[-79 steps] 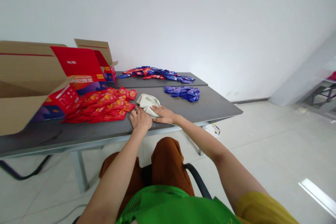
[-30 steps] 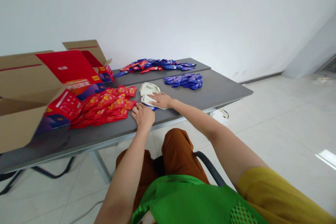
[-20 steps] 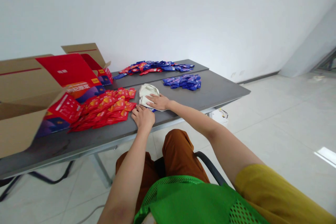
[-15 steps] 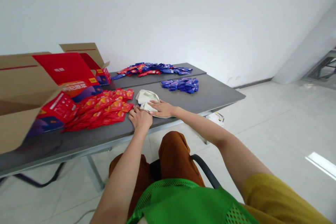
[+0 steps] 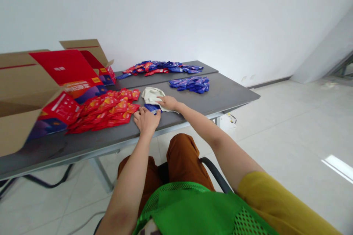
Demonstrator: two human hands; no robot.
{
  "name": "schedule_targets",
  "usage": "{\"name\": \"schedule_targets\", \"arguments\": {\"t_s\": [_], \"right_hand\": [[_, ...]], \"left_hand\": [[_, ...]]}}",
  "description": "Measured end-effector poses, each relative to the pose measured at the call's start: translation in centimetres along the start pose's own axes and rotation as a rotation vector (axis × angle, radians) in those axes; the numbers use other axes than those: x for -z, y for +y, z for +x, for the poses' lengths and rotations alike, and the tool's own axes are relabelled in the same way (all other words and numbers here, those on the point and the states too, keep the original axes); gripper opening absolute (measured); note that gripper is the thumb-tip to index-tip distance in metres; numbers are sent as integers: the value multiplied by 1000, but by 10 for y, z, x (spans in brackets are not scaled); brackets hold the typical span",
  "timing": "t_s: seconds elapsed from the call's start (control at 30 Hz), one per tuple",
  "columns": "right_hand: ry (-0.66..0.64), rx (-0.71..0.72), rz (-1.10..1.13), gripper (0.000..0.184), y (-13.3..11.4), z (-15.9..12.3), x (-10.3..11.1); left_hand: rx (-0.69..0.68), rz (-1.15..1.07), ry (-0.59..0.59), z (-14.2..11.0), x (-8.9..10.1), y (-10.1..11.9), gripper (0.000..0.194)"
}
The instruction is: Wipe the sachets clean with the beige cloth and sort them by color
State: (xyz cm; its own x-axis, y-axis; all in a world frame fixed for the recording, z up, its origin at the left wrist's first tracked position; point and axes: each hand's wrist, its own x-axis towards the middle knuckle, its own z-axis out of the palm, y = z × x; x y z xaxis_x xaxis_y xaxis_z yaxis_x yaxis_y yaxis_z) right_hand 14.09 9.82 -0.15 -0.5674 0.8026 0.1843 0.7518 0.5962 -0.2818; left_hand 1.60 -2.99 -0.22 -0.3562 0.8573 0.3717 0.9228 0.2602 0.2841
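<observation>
So we have the pale cloth point(image 5: 151, 94) under the fingers of our right hand point(image 5: 168, 102), their grip unclear; our left hand point(image 5: 147, 120) has thumb and fingers spread, a blue packet point(image 5: 152, 107) between their tips

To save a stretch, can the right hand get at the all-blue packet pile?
Likely yes: the right hand rests on the pale cloth, the all-blue packet pile lies farther back, and nothing visible stands between hand and pile.
</observation>
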Motion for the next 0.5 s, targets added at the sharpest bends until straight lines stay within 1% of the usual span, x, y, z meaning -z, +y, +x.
{"name": "schedule_targets", "arguments": {"t_s": [0.1, 0.2, 0.23, 0.3, 0.33, 0.4, 0.47, 0.5], "right_hand": [[1, -16, 36, 55, 3, 2, 3], [-26, -36, 67, 52, -1, -1, 9], [-31, -20, 80, 52, -4, -4, 11], [-32, 67, 132, 53, -10, -11, 11], [-33, 121, 164, 53, -12, -15, 10], [-42, 208, 213, 53, -16, -22, 8], [-61, 243, 236, 50, -16, -26, 6], [-73, 246, 234, 50, -15, -26, 6]], "left_hand": [[15, -57, 15, -1, 4, -4, 64], [36, -108, 25, -3, 7, -9, 49], [48, -125, 29, -3, 7, -10, 47], [78, -164, 49, -3, 7, -12, 47], [103, -185, 64, -2, 6, -13, 51], [160, -227, 94, -1, 4, -12, 71], [213, -265, 114, 0, 3, -12, 92], [225, -276, 116, 0, 2, -12, 98]]}}
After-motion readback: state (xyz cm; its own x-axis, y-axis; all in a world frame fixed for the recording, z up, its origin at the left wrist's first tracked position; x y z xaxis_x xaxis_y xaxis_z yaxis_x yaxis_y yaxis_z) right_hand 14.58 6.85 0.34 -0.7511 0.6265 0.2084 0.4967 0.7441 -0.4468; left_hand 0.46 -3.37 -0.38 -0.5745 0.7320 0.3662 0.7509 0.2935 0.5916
